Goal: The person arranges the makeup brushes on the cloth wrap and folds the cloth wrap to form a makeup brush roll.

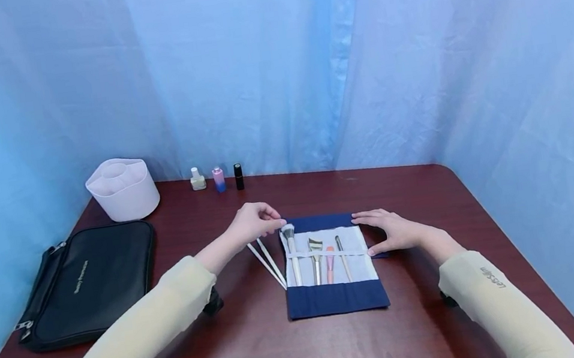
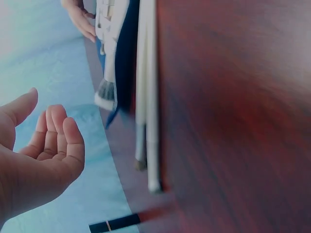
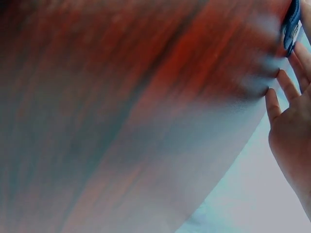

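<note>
A navy and white brush roll (image 1: 333,298) lies open in the middle of the dark red table (image 1: 267,357). Under its white band sit a large fluffy brush (image 1: 292,254), a flat brush (image 1: 316,254), a pink brush (image 1: 330,263) and a slim brush (image 1: 343,259). Two long white-handled brushes (image 1: 269,263) lie loose just left of the roll. My left hand (image 1: 256,222) hovers at the roll's top left corner by the fluffy brush head; the left wrist view shows the hand (image 2: 43,150) loosely curled and holding nothing. My right hand (image 1: 388,229) rests flat on the roll's right edge.
A black zip bag (image 1: 83,281) lies at the left. Behind it stands a white divided holder (image 1: 122,188). Three small bottles, pale (image 1: 197,179), pink-blue (image 1: 219,179) and black (image 1: 239,176), line the back edge. Blue curtains surround the table.
</note>
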Motion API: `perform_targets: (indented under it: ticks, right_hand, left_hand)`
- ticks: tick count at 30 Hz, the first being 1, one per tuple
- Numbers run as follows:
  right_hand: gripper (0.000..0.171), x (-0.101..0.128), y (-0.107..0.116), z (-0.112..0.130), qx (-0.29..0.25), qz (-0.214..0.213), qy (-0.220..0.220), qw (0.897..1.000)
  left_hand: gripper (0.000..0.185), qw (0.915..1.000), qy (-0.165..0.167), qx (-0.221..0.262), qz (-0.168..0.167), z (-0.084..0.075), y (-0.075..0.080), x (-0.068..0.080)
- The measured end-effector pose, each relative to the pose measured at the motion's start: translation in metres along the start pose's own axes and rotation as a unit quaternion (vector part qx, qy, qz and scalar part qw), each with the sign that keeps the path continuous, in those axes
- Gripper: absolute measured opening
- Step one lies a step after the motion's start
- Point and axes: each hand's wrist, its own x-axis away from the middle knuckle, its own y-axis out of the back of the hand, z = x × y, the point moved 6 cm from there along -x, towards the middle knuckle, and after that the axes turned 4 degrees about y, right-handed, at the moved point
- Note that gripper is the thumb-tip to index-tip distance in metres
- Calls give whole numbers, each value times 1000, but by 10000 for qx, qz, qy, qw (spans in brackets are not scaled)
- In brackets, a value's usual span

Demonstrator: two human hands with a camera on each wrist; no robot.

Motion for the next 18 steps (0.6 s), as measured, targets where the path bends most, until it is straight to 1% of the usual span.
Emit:
perform_targets:
  ticks: [6,10,15,18]
  right_hand:
    - [87,3,-2,-4,-12,-39,-37,10000]
    - [87,4,-2,-6,-15,-52,-59,10000]
    - [86,5,-1,-6,-14,-89,-59,9999]
    - [86,5,-1,-4,-47,-91,-47,9999]
  left_hand:
    - [25,9975,-154,-493,-485,15,17,13]
    - [23,9940,-246,-778,-734,30,25,18]
    - [25,9890,-431,-1082,-911,48,32,16]
    - [26,9878,-553,-1172,-861,56,32,12]
